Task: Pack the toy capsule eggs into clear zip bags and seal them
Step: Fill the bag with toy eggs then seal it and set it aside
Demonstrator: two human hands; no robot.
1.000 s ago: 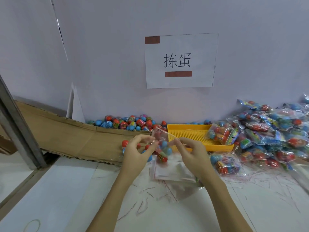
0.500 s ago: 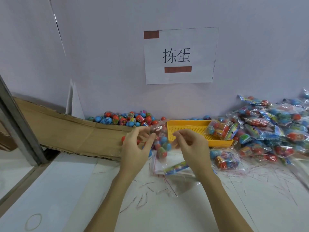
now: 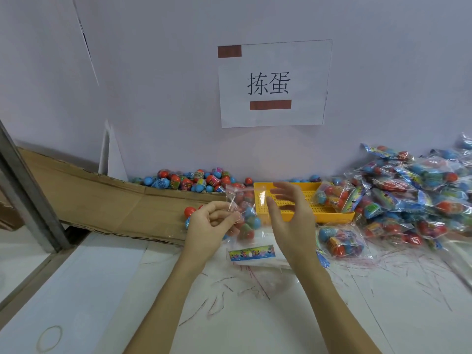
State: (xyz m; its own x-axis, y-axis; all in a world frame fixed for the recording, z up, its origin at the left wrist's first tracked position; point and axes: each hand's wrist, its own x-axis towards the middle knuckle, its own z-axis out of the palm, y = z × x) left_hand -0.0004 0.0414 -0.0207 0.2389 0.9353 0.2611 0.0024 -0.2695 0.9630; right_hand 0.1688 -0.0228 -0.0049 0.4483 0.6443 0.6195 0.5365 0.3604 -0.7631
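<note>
Packed bags [image 3: 419,198] crowding right side

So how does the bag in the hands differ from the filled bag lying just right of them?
The held bag hangs upright, pinched by the left hand; the lying bag rests flat on the table, untouched. The held bag shows no printed card; the lying bag shows a colourful one. Both are clear and hold red and blue eggs.

eggs [image 3: 194,181]: red, blue | tray [image 3: 329,213]: yellow, perforated | label strip [image 3: 251,252]: multicoloured, possibly cartoon print
</note>
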